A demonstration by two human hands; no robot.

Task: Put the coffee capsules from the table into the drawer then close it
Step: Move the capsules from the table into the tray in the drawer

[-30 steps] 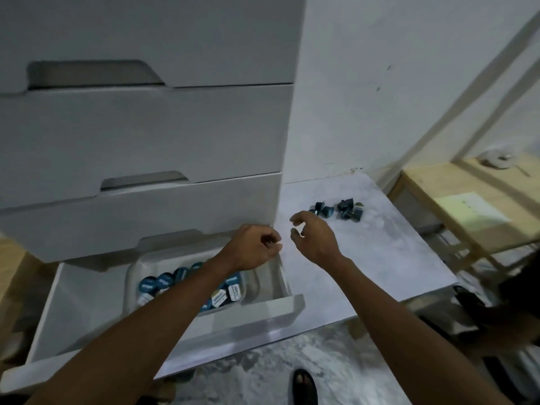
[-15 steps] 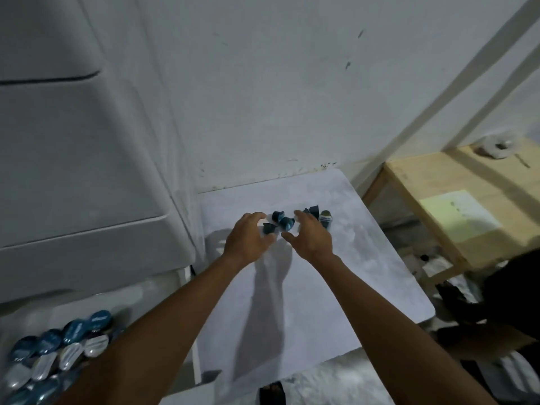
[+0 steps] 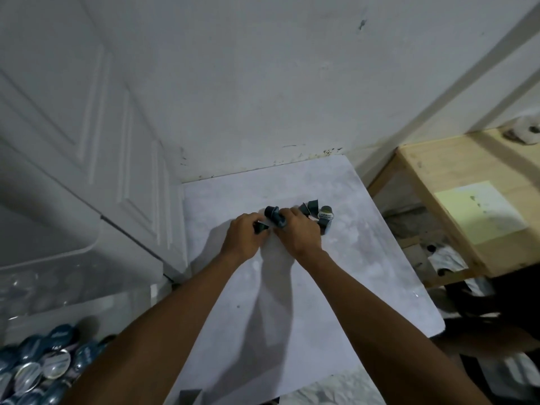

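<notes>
Several dark blue coffee capsules (image 3: 317,213) lie in a small cluster on the white marbled table (image 3: 292,302). My left hand (image 3: 244,238) curls its fingers round one capsule (image 3: 261,227) at the cluster's left end. My right hand (image 3: 299,233) is right beside it, fingers curled round another capsule (image 3: 277,219). The open drawer (image 3: 17,323) shows at the lower left, with many blue and silver capsules (image 3: 43,366) inside it.
A tall white drawer cabinet (image 3: 73,141) stands left of the table against the white wall (image 3: 263,83). A wooden side table (image 3: 467,206) with a yellow paper sheet on it sits to the right. Dark clutter lies on the floor beyond the table's right edge.
The view swung right from the drawer to the table. Both hands reached forward from the drawer to the capsule cluster and closed their fingers on capsules.
</notes>
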